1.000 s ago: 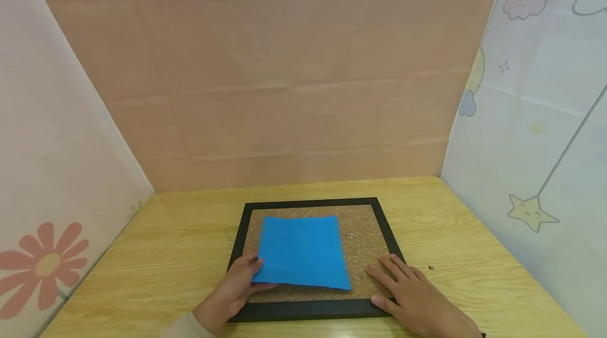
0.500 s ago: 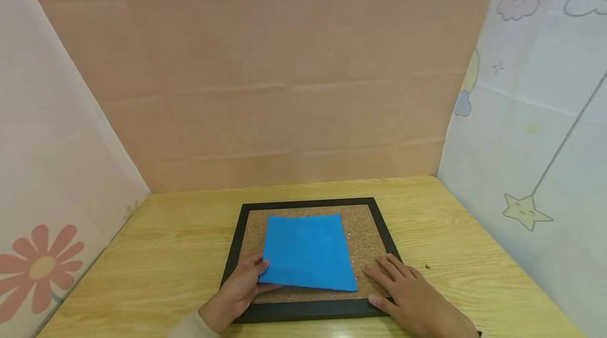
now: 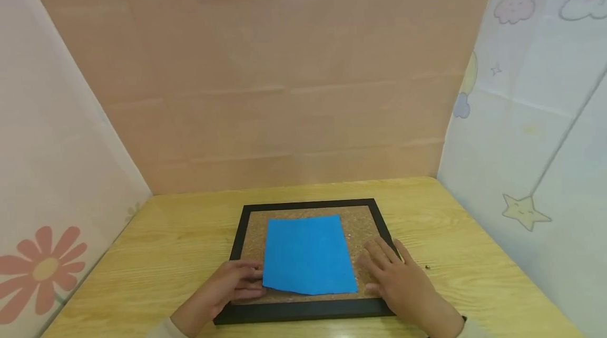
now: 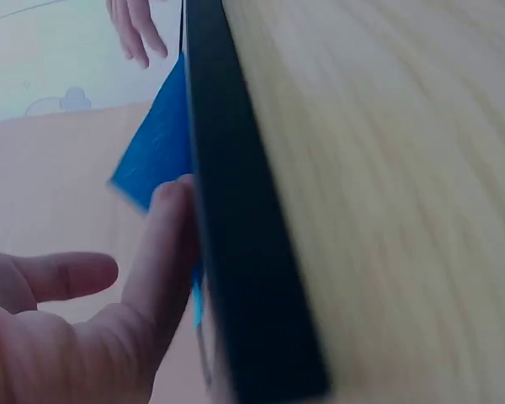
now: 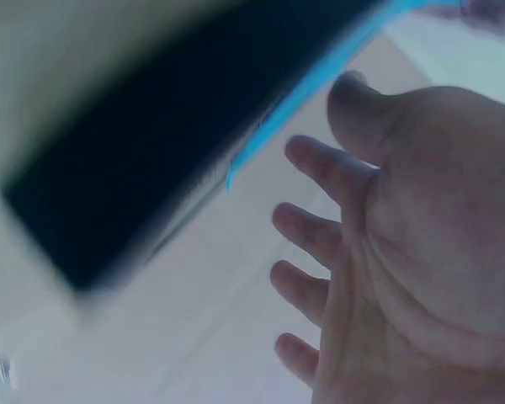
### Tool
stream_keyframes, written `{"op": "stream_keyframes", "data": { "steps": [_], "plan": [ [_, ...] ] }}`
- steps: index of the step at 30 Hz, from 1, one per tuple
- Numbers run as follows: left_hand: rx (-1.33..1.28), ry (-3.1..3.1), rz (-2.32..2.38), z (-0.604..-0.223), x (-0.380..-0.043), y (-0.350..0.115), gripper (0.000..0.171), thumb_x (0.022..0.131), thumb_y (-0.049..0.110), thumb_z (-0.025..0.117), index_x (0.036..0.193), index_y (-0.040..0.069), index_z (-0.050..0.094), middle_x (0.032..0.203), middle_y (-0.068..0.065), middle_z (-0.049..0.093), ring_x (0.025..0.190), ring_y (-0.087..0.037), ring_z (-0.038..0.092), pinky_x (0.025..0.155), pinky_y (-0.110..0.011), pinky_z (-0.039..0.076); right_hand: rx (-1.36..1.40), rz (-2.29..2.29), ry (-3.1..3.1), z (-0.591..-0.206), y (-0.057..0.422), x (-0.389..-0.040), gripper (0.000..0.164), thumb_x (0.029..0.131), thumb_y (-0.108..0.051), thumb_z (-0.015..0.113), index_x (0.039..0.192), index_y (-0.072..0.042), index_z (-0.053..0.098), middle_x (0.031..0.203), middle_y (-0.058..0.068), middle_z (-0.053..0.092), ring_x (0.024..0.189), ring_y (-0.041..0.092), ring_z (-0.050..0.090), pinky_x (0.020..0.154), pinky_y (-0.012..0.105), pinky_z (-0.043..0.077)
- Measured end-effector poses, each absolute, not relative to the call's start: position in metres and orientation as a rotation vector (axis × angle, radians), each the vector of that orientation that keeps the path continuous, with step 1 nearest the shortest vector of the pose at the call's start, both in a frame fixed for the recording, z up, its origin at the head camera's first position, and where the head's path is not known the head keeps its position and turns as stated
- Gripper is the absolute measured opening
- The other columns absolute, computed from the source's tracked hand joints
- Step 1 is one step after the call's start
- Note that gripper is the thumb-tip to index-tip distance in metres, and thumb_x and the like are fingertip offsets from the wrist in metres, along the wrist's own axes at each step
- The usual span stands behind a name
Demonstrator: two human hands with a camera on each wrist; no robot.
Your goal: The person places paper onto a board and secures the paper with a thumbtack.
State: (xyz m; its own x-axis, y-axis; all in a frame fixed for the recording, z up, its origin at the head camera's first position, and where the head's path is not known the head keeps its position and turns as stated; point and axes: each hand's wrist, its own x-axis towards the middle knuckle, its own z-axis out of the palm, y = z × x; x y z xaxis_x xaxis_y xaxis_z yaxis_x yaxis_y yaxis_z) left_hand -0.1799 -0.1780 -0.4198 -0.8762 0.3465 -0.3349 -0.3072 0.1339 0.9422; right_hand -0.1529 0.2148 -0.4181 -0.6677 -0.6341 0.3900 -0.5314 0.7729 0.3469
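A square sheet of blue paper [image 3: 307, 253] lies on a cork board [image 3: 362, 219] with a black frame, its near edge slightly lifted. My left hand [image 3: 226, 284] is at the sheet's lower left edge, fingertips right beside it. In the left wrist view its thumb and a finger are spread apart, and the blue paper [image 4: 158, 143] shows beyond the finger. My right hand [image 3: 400, 277] hovers over the board's right side, apart from the sheet. The right wrist view shows this hand [image 5: 421, 227] with fingers spread and nothing in them.
The board's black frame [image 3: 303, 310] runs along the near side of the wooden table [image 3: 189, 227]. Right of the board lies a tiny metallic thing [image 3: 427, 267]. A peach backdrop [image 3: 294, 90] stands behind, with patterned panels on both sides.
The left hand has let go of the paper and drawn slightly left. The sheet shifted right and now lies lower on the board. The right hand has lifted off the board and frame.
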Motion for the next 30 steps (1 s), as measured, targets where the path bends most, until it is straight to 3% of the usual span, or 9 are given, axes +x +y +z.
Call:
{"op": "stream_keyframes", "data": {
  "steps": [4,8,12,15,18,23,30],
  "plan": [
    [0.033,2.131,1.701,-0.408,-0.175,-0.188,0.046,0.103,0.015,0.051,0.137,-0.015,0.043,0.122,-0.023,0.066,0.094,-0.026,0.073,0.084,-0.039,0.06,0.902,-0.222,-2.383,-0.433,0.204,-0.153,0.048,0.1,-0.057,0.043,0.135,-0.029,0.061,0.143,0.002,0.058,0.136,0.025,0.047,0.122,0.042,0.012],
    [0.14,2.478,1.548,-0.399,-0.172,-0.182,0.037,0.103,0.019,0.055,0.13,-0.007,0.055,0.119,-0.017,0.066,0.094,-0.023,0.069,0.079,-0.037,0.059,0.889,-0.148,-2.478,-0.435,0.192,-0.154,0.052,0.1,-0.059,0.043,0.14,-0.029,0.057,0.15,0.003,0.052,0.141,0.026,0.044,0.119,0.047,0.027],
    [0.35,2.82,1.272,-0.395,-0.172,-0.16,0.028,0.1,0.015,0.059,0.125,0.003,0.063,0.128,-0.016,0.063,0.112,-0.032,0.062,0.088,-0.048,0.054,0.94,-0.027,-2.678,-0.432,0.18,-0.157,0.054,0.102,-0.059,0.039,0.147,-0.032,0.049,0.156,0.002,0.044,0.145,0.028,0.04,0.11,0.053,0.037],
    [0.542,2.979,0.974,-0.396,-0.173,-0.141,0.033,0.099,0.017,0.062,0.13,0.006,0.061,0.141,-0.021,0.053,0.131,-0.045,0.049,0.102,-0.062,0.044,0.986,0.123,-2.822,-0.429,0.172,-0.161,0.053,0.105,-0.055,0.033,0.152,-0.033,0.042,0.161,0.002,0.038,0.149,0.031,0.034,0.113,0.057,0.033],
    [0.679,3.025,0.706,-0.4,-0.175,-0.124,0.044,0.098,0.027,0.064,0.138,0.011,0.056,0.151,-0.023,0.042,0.142,-0.052,0.034,0.107,-0.072,0.033,1.028,0.258,-2.897,-0.429,0.171,-0.166,0.052,0.106,-0.052,0.03,0.154,-0.033,0.038,0.163,0.003,0.033,0.15,0.035,0.029,0.114,0.063,0.029],
    [0.73,2.93,0.512,-0.406,-0.175,-0.111,0.059,0.095,0.045,0.064,0.149,0.027,0.047,0.165,-0.014,0.025,0.151,-0.051,0.012,0.106,-0.081,0.017,1.077,0.38,-2.96,-0.432,0.173,-0.175,0.053,0.106,-0.053,0.03,0.156,-0.034,0.033,0.165,0.005,0.028,0.151,0.039,0.026,0.112,0.068,0.026],
    [0.756,2.8,0.443,-0.417,-0.181,-0.11,0.07,0.09,0.06,0.062,0.152,0.038,0.04,0.168,-0.007,0.019,0.154,-0.046,0.006,0.107,-0.082,0.009,1.09,0.423,-3.124,-0.423,0.176,-0.179,0.059,0.104,-0.059,0.033,0.157,-0.033,0.031,0.167,0.004,0.022,0.154,0.036,0.019,0.116,0.067,0.02]
  ]
}}
